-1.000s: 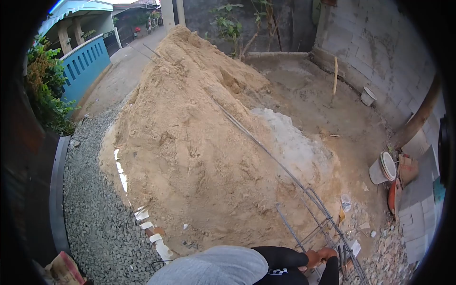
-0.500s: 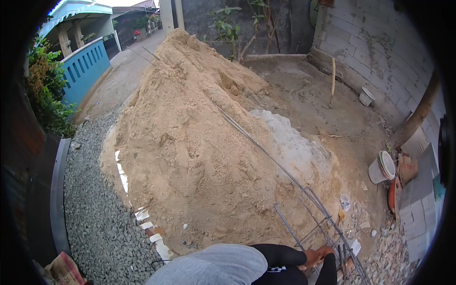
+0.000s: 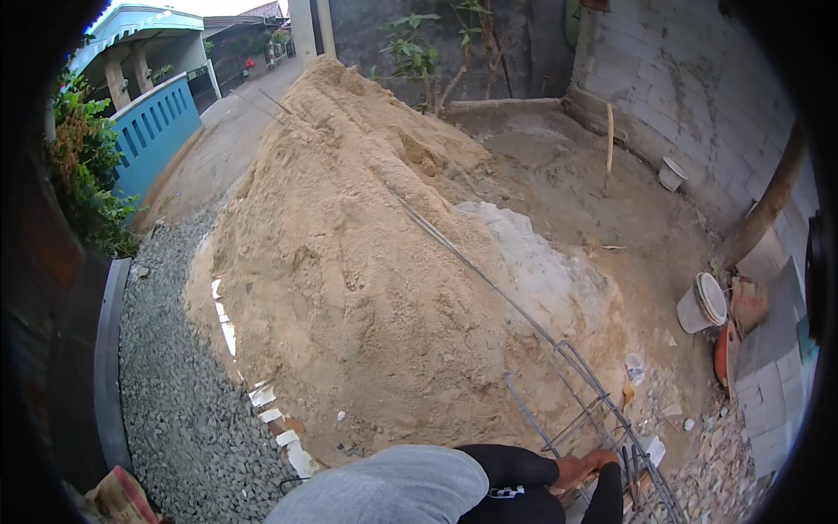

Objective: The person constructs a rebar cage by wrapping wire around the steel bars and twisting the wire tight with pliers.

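Note:
Both my hands are close together at the bottom right, over a rebar frame [image 3: 602, 403] of long bars joined by ties. My left hand [image 3: 571, 472] has its fingers curled near the frame's left bar; what it holds is too small to make out. Just right of it, my right hand [image 3: 599, 458] is bent inward beside the frame, and its fingers are mostly hidden. A tool with two dark handles [image 3: 630, 467] stands right next to my right hand. The long bars run up onto a big sand pile [image 3: 349, 262].
Grey gravel [image 3: 175, 367] lies left of the sand. A white bucket [image 3: 702, 304] and an orange basin [image 3: 725, 354] stand by the block wall [image 3: 690, 96] at right. Farther back are a small pail [image 3: 671, 174] and an upright stick [image 3: 609, 144]. Rubble covers the lower right.
The view has shifted very slightly. My hands have barely moved and stay at the rebar frame.

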A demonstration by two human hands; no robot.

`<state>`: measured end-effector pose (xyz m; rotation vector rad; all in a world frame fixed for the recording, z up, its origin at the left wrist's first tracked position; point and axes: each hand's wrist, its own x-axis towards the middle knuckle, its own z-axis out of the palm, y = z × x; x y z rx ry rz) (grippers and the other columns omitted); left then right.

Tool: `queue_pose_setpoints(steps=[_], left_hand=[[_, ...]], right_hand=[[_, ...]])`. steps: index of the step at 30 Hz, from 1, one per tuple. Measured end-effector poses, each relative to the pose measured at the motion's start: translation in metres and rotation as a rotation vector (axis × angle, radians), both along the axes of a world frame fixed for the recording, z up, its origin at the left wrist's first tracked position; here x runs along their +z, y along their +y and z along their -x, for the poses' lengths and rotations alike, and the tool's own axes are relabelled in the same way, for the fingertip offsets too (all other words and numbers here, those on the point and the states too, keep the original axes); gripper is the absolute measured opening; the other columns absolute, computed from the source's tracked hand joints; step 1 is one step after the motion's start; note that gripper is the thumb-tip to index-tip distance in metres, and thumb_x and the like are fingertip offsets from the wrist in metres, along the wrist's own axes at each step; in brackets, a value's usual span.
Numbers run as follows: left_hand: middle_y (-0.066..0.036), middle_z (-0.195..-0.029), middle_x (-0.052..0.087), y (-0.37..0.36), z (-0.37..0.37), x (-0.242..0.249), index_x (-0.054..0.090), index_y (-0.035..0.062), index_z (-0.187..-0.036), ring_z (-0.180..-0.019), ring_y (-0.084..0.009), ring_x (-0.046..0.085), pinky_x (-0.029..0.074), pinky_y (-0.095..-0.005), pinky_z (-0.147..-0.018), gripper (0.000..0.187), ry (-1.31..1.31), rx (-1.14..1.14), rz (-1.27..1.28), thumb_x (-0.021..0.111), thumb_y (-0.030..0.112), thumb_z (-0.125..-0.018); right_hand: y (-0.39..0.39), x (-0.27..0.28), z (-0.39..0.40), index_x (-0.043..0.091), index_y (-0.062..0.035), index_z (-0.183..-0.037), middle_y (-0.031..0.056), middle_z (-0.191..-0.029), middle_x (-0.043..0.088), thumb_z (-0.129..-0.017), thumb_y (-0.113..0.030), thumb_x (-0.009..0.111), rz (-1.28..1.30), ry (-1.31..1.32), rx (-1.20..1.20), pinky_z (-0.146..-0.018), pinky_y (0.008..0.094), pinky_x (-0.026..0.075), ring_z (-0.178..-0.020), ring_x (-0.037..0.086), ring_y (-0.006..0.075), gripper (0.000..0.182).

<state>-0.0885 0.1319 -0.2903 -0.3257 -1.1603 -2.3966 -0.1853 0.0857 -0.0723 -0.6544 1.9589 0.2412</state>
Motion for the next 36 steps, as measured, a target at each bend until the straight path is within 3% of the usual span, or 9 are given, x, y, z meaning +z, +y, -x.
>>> queue_pose_setpoints(steps=[3,9,12,15,18,22,27,30,36], left_hand=[[-0.009,-0.160,0.039,0.017,-0.004,0.029,0.029,0.0184,-0.163,-0.142,-0.0300,0.046,0.035,-0.0540,-0.124,0.089,0.336,0.038,-0.432,0.076,0.042,-0.091],[-0.012,-0.155,0.046,0.016,0.013,0.047,0.034,0.0166,-0.161,-0.140,-0.0323,0.050,0.045,-0.0510,-0.112,0.079,0.073,-0.048,-0.626,0.073,0.030,-0.094],[-0.012,-0.138,0.055,-0.021,-0.007,0.047,0.048,0.0136,-0.143,-0.123,-0.0311,0.056,0.048,-0.0485,-0.101,0.055,-0.398,0.073,0.494,0.070,0.027,-0.094],[-0.013,-0.120,0.064,-0.056,-0.049,0.126,0.061,0.0106,-0.125,-0.106,-0.0298,0.063,0.051,-0.0459,-0.089,0.034,-0.558,0.045,1.023,0.067,0.024,-0.094],[-0.017,-0.107,0.071,-0.066,-0.064,0.174,0.072,0.0069,-0.109,-0.092,-0.0336,0.069,0.054,-0.0471,-0.080,0.024,-0.570,0.064,1.117,0.063,0.024,-0.095],[-0.013,-0.092,0.069,-0.023,-0.049,0.125,0.068,0.0086,-0.106,-0.087,-0.0286,0.065,0.050,-0.0433,-0.080,0.023,-0.289,0.399,0.273,0.068,0.026,-0.090],[-0.020,-0.099,0.071,-0.044,-0.018,0.114,0.072,0.0067,-0.103,-0.092,-0.0416,0.066,0.052,-0.0491,-0.082,0.025,-0.754,0.299,0.774,0.066,0.028,-0.092],[-0.017,-0.121,0.066,-0.070,-0.072,0.185,0.067,0.0024,-0.114,-0.112,-0.0333,0.065,0.051,-0.0459,-0.090,0.031,-0.467,0.120,1.582,0.062,0.025,-0.093],[-0.021,-0.096,0.072,-0.077,-0.073,0.188,0.074,0.0054,-0.095,-0.087,-0.0406,0.069,0.054,-0.0518,-0.080,0.021,-0.518,0.041,1.444,0.071,0.024,-0.087]], right_hand=[[0.013,-0.002,0.005,0.078,-0.0002,-0.082,0.0094,-0.081,0.077,-0.070,-0.013,0.089,-0.028,-0.111,-0.011,-0.056,0.0342,0.056,-0.070,0.074,0.0150,0.021],[0.016,0.006,-0.010,0.076,0.0031,-0.082,0.0131,-0.079,0.074,-0.076,-0.023,0.083,0.137,0.343,0.337,-0.057,0.0334,0.053,-0.066,0.068,0.0150,0.027],[0.022,-0.008,-0.005,0.076,0.0035,-0.081,0.0133,-0.077,0.074,-0.077,-0.023,0.082,0.188,0.276,0.249,-0.057,0.0339,0.053,-0.066,0.067,0.0155,0.028],[0.027,-0.015,-0.002,0.076,0.0039,-0.081,0.0134,-0.076,0.073,-0.078,-0.024,0.081,0.243,0.198,0.140,-0.056,0.0344,0.052,-0.065,0.067,0.0160,0.028],[0.034,-0.015,0.001,0.076,0.0043,-0.081,0.0135,-0.074,0.072,-0.079,-0.025,0.080,0.313,0.125,0.035,-0.056,0.0349,0.052,-0.064,0.066,0.0164,0.029],[0.042,-0.010,0.003,0.075,0.0049,-0.081,0.0137,-0.072,0.071,-0.080,-0.026,0.078,0.424,0.061,-0.080,-0.055,0.0355,0.051,-0.063,0.065,0.0171,0.031],[0.047,0.024,-0.028,0.074,0.0072,-0.085,0.0128,-0.069,0.070,-0.084,-0.022,0.075,0.497,0.097,-0.133,-0.055,0.0390,0.049,-0.063,0.063,0.0186,0.029],[0.047,0.028,-0.025,0.074,0.0077,-0.087,0.0126,-0.071,0.069,-0.086,-0.024,0.073,0.485,0.058,-0.127,-0.056,0.0401,0.049,-0.062,0.065,0.0214,0.032],[0.058,0.010,-0.021,0.070,-0.0019,-0.085,0.0066,-0.067,0.062,-0.095,-0.040,0.065,0.559,-0.033,-0.273,-0.048,0.0372,0.042,-0.052,0.057,0.0214,0.040]])
